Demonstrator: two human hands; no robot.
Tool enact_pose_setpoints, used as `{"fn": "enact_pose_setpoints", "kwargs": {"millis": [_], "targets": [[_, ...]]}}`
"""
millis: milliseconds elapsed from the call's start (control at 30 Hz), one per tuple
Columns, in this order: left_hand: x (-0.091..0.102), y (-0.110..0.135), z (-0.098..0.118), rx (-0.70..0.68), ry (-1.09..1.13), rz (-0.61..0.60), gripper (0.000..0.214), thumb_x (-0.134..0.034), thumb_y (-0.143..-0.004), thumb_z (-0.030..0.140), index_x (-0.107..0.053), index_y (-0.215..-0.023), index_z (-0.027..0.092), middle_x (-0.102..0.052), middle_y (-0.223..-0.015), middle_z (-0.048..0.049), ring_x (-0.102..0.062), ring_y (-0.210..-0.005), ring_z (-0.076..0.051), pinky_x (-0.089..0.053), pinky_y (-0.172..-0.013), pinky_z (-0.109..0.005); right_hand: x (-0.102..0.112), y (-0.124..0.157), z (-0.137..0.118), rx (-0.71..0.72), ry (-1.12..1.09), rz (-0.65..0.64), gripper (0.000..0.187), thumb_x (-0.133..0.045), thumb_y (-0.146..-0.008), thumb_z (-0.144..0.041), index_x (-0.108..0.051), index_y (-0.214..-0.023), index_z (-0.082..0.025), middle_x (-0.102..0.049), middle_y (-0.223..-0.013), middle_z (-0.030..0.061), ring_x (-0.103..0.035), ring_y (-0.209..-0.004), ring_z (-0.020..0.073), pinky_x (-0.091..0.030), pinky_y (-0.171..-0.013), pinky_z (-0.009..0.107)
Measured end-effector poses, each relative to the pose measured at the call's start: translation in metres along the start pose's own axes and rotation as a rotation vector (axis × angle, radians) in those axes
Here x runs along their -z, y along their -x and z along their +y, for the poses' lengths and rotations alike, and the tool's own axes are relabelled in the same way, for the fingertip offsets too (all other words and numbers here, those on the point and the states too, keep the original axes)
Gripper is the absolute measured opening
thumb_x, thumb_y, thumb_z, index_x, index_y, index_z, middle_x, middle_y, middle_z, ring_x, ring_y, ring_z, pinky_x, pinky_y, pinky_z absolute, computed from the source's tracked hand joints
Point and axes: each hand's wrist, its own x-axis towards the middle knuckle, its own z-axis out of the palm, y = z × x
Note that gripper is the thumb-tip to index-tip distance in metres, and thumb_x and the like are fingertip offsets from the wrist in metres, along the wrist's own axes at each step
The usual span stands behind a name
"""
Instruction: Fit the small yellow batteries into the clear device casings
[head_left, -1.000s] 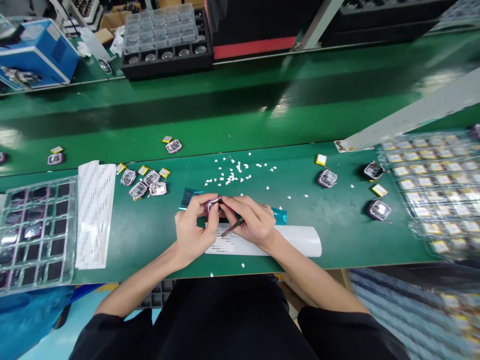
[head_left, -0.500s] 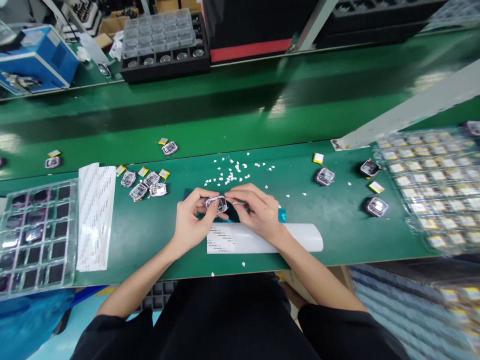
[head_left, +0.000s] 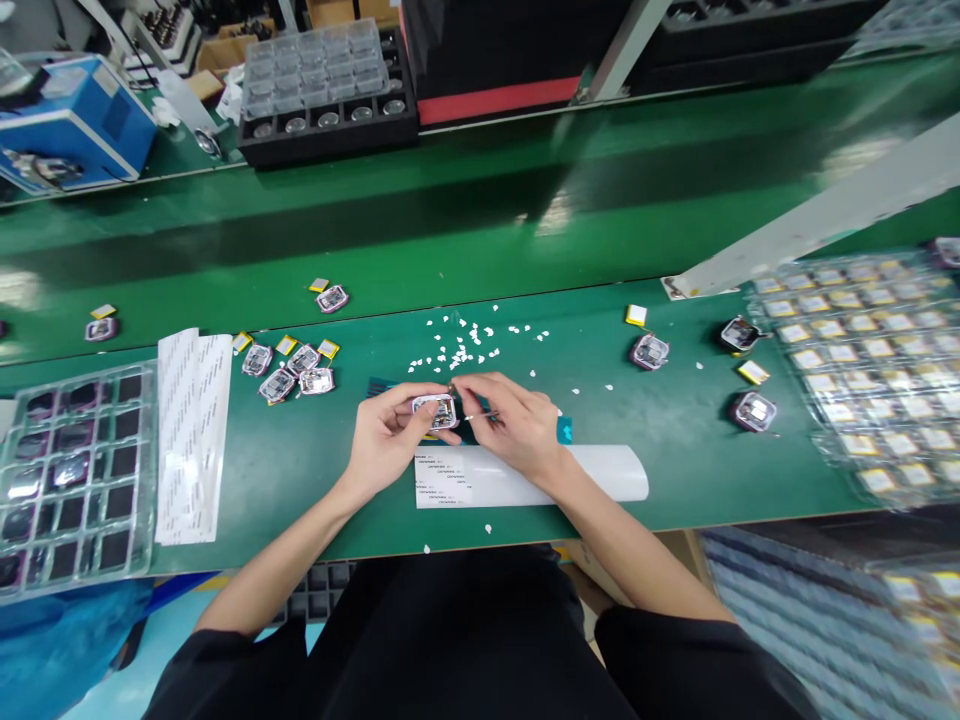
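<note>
My left hand (head_left: 390, 430) grips a small watch case (head_left: 436, 410) with its open side and circuitry facing up; the thumb lies over its near edge. Just right of the case is my right hand (head_left: 517, 420), its thumb and fingers closed in a pinch. A thin, light-coloured sliver shows between those fingers, too small to name. Under the hands lies a dark and blue sheet (head_left: 565, 430), mostly covered. Nearer me is a white backing sheet (head_left: 532, 475) with printing at its left end and a curled right end. Small white stickers (head_left: 465, 345) are scattered beyond the hands.
More watch cases (head_left: 301, 358) with yellow batteries (head_left: 328, 348) sit to the left, others (head_left: 649, 351) to the right. Printed liner strips (head_left: 193, 440) and a clear tray (head_left: 75, 480) lie far left. Battery trays (head_left: 870, 360) and a slanted white post (head_left: 810, 215) stand right.
The watch case has turned to face upward more squarely in my left hand. My right fingers have shifted slightly away from its edge. On the far green surface, cases have slid a little left.
</note>
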Motion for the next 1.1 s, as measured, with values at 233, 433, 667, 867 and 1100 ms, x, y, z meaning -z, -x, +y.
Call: {"fn": "enact_pose_setpoints", "kwargs": {"millis": [233,433,667,867,1100], "targets": [[0.0,-0.003,0.0,0.015,0.031,0.026,0.027,-0.074,-0.088,0.043,-0.066,-0.1,0.02,-0.076,-0.071,-0.0008,-0.075,-0.052,-0.019,-0.065,-0.054,-0.03,0.002,0.001,0.01,0.124,0.078,-0.081,0.044,-0.059,-0.097,-0.007,-0.063,-0.137,-0.024,-0.076,-0.125,0.0037,-0.077,-0.095,0.0149,-0.064,-0.067,0.022],[-0.003,0.0,-0.005,-0.011,-0.071,0.099,0.029,-0.072,-0.089,0.046,-0.057,-0.094,0.022,-0.076,-0.073,-0.0003,-0.074,-0.05,-0.017,-0.058,-0.044,-0.025,0.007,0.006,0.013,0.214,0.044,-0.077,0.054,-0.057,-0.096,-0.003,-0.058,-0.145,-0.028,-0.079,-0.115,0.0018,-0.078,-0.087,0.0151,-0.065,-0.066,0.024],[-0.007,0.008,-0.012,-0.133,-0.209,0.105,0.015,-0.065,-0.095,0.035,-0.056,-0.094,0.023,-0.079,-0.079,-0.001,-0.078,-0.061,-0.019,-0.062,-0.052,-0.025,0.01,0.007,0.008,0.31,0.078,-0.141,0.047,-0.05,-0.098,-0.006,-0.059,-0.143,-0.016,-0.078,-0.119,0.0089,-0.078,-0.088,0.0168,-0.065,-0.064,0.025],[-0.009,0.011,-0.013,-0.267,-0.357,0.208,0.008,-0.064,-0.094,0.025,-0.058,-0.09,0.023,-0.079,-0.077,0.001,-0.077,-0.059,-0.016,-0.062,-0.055,-0.024,0.004,0.009,-0.001,0.274,0.097,-0.12,0.035,-0.053,-0.1,-0.013,-0.067,-0.132,-0.016,-0.078,-0.118,0.0091,-0.078,-0.084,0.0169,-0.062,-0.059,0.025],[-0.004,0.006,-0.008,-0.369,-0.501,0.086,0.006,-0.063,-0.091,0.017,-0.06,-0.091,0.022,-0.077,-0.074,0.0018,-0.079,-0.066,-0.015,-0.061,-0.059,-0.021,0.004,-0.005,-0.005,-0.35,-0.487,-0.267,0.025,-0.064,-0.1,-0.039,-0.076,-0.096,-0.018,-0.066,-0.061,-0.0034,-0.051,-0.047,0.0082,-0.042,-0.046,0.024]]}}
